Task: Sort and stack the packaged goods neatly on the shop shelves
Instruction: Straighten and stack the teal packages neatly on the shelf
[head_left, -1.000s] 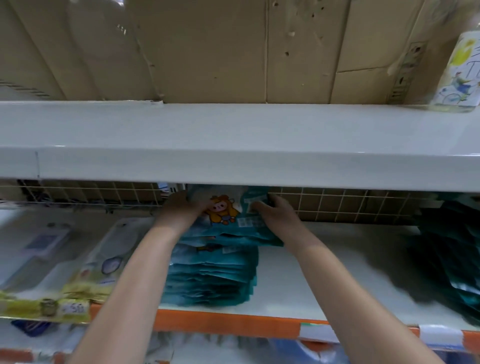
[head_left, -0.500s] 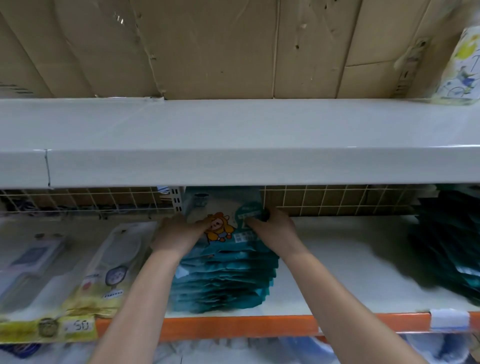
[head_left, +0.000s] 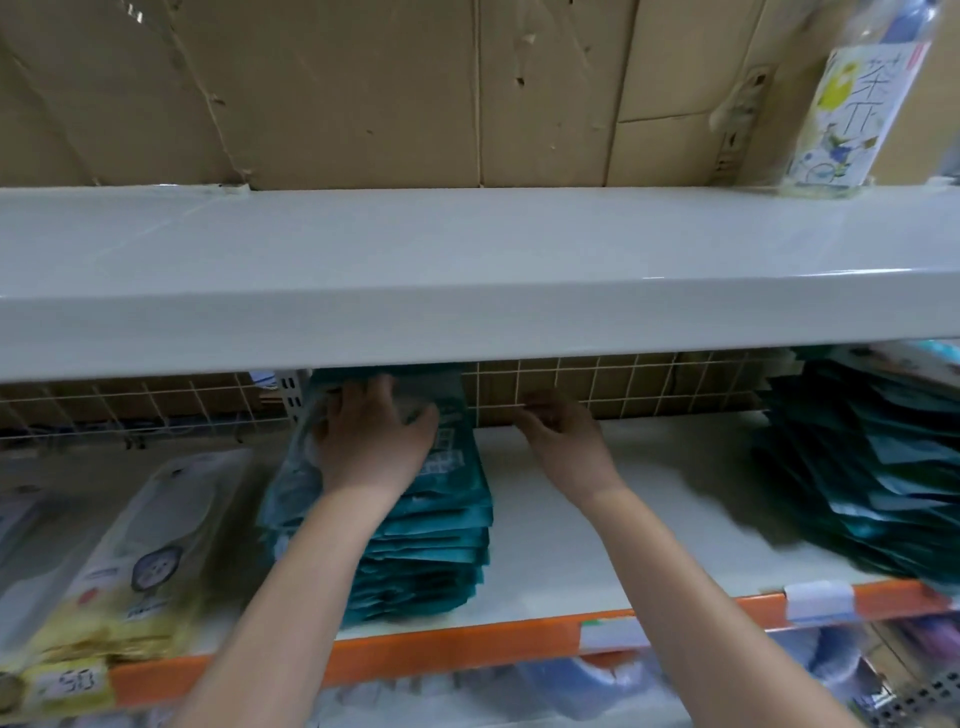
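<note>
A long white upper shelf (head_left: 467, 275) spans the whole view, backed by brown cardboard panels (head_left: 363, 88); a labelled bottle (head_left: 841, 109) stands at its right end. Below it runs the lower shelf (head_left: 597, 535) with an orange front strip (head_left: 467, 644) and a wire grid (head_left: 597, 387) at its back. On the right of this shelf a slanted stack of dark teal packets (head_left: 872, 478) leans toward the back — well apart from the middle one. The middle teal stack (head_left: 431, 551) sits left of centre, just beside pale yellow-edged packages (head_left: 130, 561) at the far left. The left hand (head_left: 374, 441) lies on top of the middle stack, fingers spread and pressing the uppermost packet (head_left: 447, 431) — released, not clenched. The right hand (head_left: 563, 441) is off the stack near the grid, fingers curled inward; whether it pinches anything I cannot tell, since motion blur hides the fingertips.
</note>
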